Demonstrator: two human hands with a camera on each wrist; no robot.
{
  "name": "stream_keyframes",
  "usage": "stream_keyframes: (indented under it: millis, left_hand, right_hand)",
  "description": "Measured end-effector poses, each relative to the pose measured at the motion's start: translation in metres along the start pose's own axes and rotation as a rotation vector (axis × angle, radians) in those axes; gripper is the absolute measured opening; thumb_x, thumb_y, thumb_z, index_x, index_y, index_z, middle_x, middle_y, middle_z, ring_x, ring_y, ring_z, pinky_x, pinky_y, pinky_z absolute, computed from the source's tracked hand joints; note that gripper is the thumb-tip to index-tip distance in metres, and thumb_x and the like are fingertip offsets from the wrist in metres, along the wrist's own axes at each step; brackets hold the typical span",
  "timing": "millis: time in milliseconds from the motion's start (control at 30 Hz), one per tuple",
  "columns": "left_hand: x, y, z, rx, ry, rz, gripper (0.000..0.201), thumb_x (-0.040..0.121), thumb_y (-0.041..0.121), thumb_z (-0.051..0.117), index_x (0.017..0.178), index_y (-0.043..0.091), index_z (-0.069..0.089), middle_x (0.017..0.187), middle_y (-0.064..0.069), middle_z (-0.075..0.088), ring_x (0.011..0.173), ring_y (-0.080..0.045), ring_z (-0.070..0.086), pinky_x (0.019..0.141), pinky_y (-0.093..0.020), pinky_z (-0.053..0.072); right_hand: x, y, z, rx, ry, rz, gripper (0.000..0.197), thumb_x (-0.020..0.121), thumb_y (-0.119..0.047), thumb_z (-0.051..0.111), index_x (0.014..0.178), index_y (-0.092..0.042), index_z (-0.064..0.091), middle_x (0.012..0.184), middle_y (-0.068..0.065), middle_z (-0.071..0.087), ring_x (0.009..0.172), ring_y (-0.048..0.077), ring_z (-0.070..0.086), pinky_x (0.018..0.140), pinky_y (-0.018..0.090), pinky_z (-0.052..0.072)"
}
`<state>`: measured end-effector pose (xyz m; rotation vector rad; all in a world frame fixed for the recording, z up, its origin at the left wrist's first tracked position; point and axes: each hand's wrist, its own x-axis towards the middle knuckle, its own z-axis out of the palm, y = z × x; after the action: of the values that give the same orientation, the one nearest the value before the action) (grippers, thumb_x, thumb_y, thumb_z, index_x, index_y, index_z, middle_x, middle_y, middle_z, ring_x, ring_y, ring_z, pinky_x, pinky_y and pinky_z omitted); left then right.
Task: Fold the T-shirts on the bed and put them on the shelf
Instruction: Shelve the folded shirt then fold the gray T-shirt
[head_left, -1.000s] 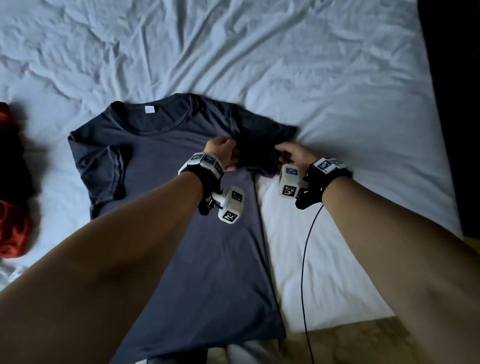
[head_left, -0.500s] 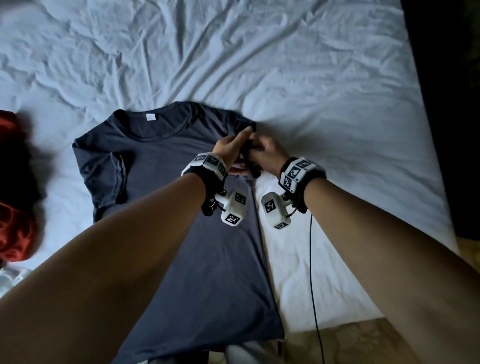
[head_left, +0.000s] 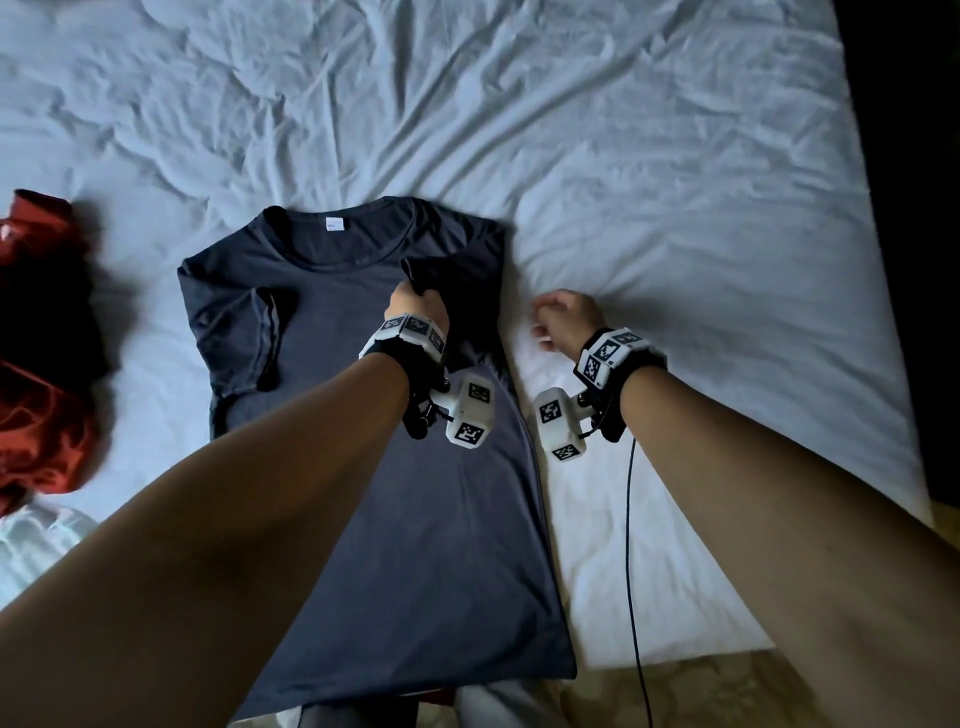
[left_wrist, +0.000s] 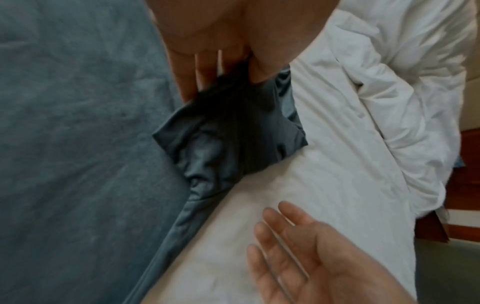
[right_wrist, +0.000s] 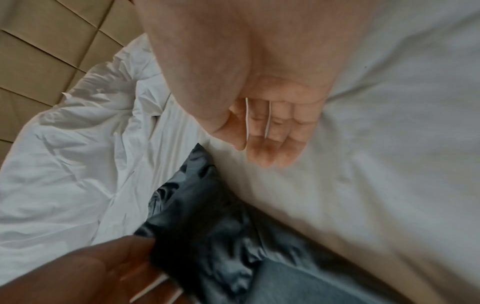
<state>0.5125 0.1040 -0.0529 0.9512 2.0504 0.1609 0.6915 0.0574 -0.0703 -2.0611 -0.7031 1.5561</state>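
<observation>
A dark grey T-shirt (head_left: 415, 519) lies flat, neck away from me, on the white bed sheet (head_left: 675, 208). Its left sleeve is folded in over the chest. My left hand (head_left: 415, 304) pinches the right sleeve (left_wrist: 233, 133) between thumb and fingers and holds it folded inward over the shirt body. My right hand (head_left: 563, 317) hovers over bare sheet just right of the shirt's edge. Its fingers (right_wrist: 270, 142) are relaxed and hold nothing. The right wrist view has the gathered sleeve (right_wrist: 202, 216) below that hand.
A crumpled red garment (head_left: 36, 389) lies at the left edge, with a white one (head_left: 36, 540) below it. The bed's right edge (head_left: 904, 415) borders dark space. A bunched white duvet (left_wrist: 402, 102) lies toward the tan padded headboard (right_wrist: 52, 41). A black cable (head_left: 631, 545) hangs from my right wrist.
My right hand carried the right sleeve inward to my left hand, let go and moved back right onto the sheet. My left hand now holds the folded-in sleeve.
</observation>
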Motion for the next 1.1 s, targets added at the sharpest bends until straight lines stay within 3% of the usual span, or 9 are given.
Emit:
stream_keyframes:
  millis: [167, 300, 433, 600, 700, 767, 833, 933, 1100]
  left_hand:
    - [0.005, 0.002, -0.005, -0.021, 0.016, -0.091, 0.043, 0.096, 0.022, 0.042, 0.135, 0.003, 0.036, 0.14, -0.016, 0.046, 0.127, -0.035, 0.044, 0.102, -0.038, 0.033]
    - [0.011, 0.007, -0.002, 0.117, 0.113, 0.121, 0.051, 0.088, 0.019, 0.047, 0.138, 0.013, 0.038, 0.141, -0.013, 0.041, 0.128, -0.035, 0.037, 0.102, -0.04, 0.032]
    - [0.021, 0.019, 0.003, 0.169, -0.037, 0.39, 0.04, 0.085, 0.013, 0.047, 0.122, 0.022, 0.059, 0.116, -0.01, 0.065, 0.107, -0.032, 0.059, 0.082, -0.03, 0.046]
    - [0.033, 0.036, 0.008, 0.5, -0.241, 0.59, 0.045, 0.087, 0.017, 0.047, 0.125, 0.036, 0.058, 0.118, -0.013, 0.065, 0.105, -0.035, 0.06, 0.086, -0.032, 0.047]
    - [0.039, 0.049, 0.01, 0.806, -0.344, 0.821, 0.049, 0.09, 0.021, 0.048, 0.135, 0.041, 0.049, 0.132, -0.008, 0.058, 0.115, -0.034, 0.058, 0.088, -0.035, 0.048]
    - [0.041, 0.058, 0.013, 1.016, -0.365, 0.937, 0.046, 0.094, 0.028, 0.046, 0.137, 0.045, 0.045, 0.132, -0.007, 0.057, 0.111, -0.034, 0.059, 0.082, -0.036, 0.048]
    - [0.042, 0.064, 0.016, 1.15, -0.339, 0.968, 0.042, 0.096, 0.036, 0.043, 0.136, 0.046, 0.043, 0.125, -0.008, 0.06, 0.104, -0.035, 0.061, 0.073, -0.034, 0.044]
    - [0.041, 0.069, 0.023, 1.207, -0.299, 0.968, 0.034, 0.096, 0.041, 0.042, 0.128, 0.038, 0.051, 0.115, -0.013, 0.062, 0.098, -0.037, 0.062, 0.069, -0.034, 0.04]
    - [0.038, 0.067, 0.033, 0.96, -0.256, 0.838, 0.03, 0.089, 0.029, 0.056, 0.117, 0.019, 0.053, 0.112, -0.018, 0.06, 0.101, -0.041, 0.06, 0.069, -0.037, 0.041]
  right_hand:
    - [0.011, 0.009, 0.003, -0.136, -0.02, 0.023, 0.014, 0.078, -0.021, 0.057, 0.065, -0.023, 0.063, 0.073, 0.001, 0.068, 0.07, 0.021, 0.064, 0.075, 0.039, 0.054]
    - [0.021, 0.014, 0.005, -0.171, -0.052, 0.054, 0.015, 0.067, -0.027, 0.055, 0.061, -0.03, 0.069, 0.075, 0.003, 0.072, 0.076, 0.024, 0.064, 0.08, 0.041, 0.054]
    - [0.022, 0.01, 0.005, -0.173, -0.108, 0.073, 0.02, 0.078, -0.012, 0.056, 0.06, -0.018, 0.063, 0.064, 0.004, 0.065, 0.066, 0.022, 0.059, 0.067, 0.036, 0.045]
    - [0.028, -0.005, 0.005, -0.016, -0.217, 0.266, 0.013, 0.094, -0.011, 0.051, 0.083, -0.014, 0.058, 0.08, 0.008, 0.063, 0.066, 0.017, 0.062, 0.067, 0.027, 0.047]
    - [0.027, -0.01, 0.01, 0.046, -0.312, 0.356, 0.021, 0.098, -0.015, 0.044, 0.112, -0.007, 0.057, 0.101, 0.015, 0.059, 0.093, 0.028, 0.062, 0.083, 0.031, 0.047]
    - [0.025, -0.008, 0.016, 0.019, -0.347, 0.353, 0.031, 0.098, -0.014, 0.045, 0.125, -0.001, 0.053, 0.107, 0.015, 0.057, 0.103, 0.028, 0.058, 0.082, 0.029, 0.046]
    - [0.025, -0.004, 0.023, -0.057, -0.372, 0.302, 0.024, 0.094, -0.017, 0.056, 0.114, -0.005, 0.06, 0.104, 0.009, 0.063, 0.098, 0.022, 0.061, 0.085, 0.031, 0.049]
    - [0.03, 0.004, 0.03, -0.242, -0.323, 0.2, 0.017, 0.074, -0.031, 0.076, 0.078, -0.02, 0.064, 0.082, 0.002, 0.071, 0.082, 0.018, 0.069, 0.078, 0.032, 0.056]
    - [0.022, -0.003, 0.033, -0.427, -0.257, 0.107, 0.03, 0.07, -0.028, 0.079, 0.087, -0.007, 0.066, 0.073, 0.006, 0.066, 0.067, 0.019, 0.063, 0.073, 0.04, 0.059]
